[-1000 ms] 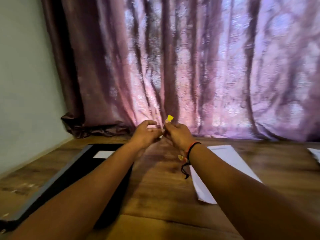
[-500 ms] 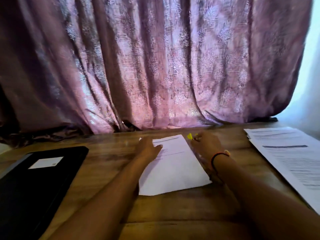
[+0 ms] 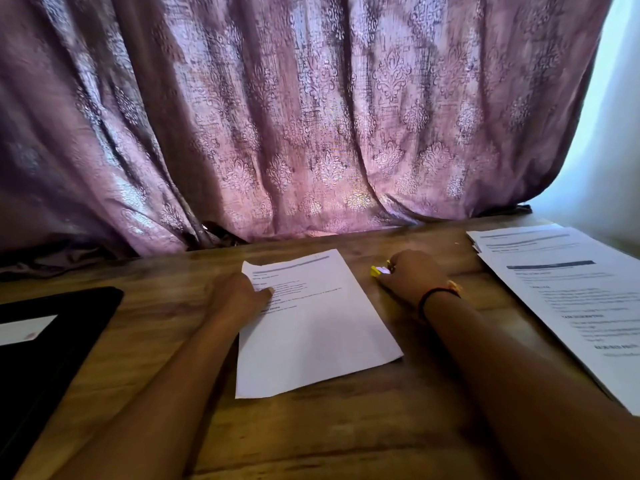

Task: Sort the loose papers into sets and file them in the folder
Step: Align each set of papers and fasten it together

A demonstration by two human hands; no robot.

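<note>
- Across the back of the room hangs a purple patterned curtain, its hem bunched on the wooden table.
- At the left edge lies the black folder with a white label on it. From where I stand no paper shows in it, so I judge the filing not yet begun.
- Far right, well apart from the folder, sits a fanned stack of printed papers, which looks to me like what is still waiting to be sorted.
- Between the two arms lies a printed set of sheets, a little askew, seemingly the one being made up now.
- The left hand rests on that set's upper left corner, thumb on the print. Whether its fingers curl under the edge I cannot tell.
- The right hand, a dark band at the wrist, is down on the wood just beside the set's top right corner.
- Its fingertips pinch a small yellow tab; clip or sticky flag, I cannot say.
- A second ago both hands were raised together, working that tab between them. Half a second ago they were already apart on the table, much as now.
</note>
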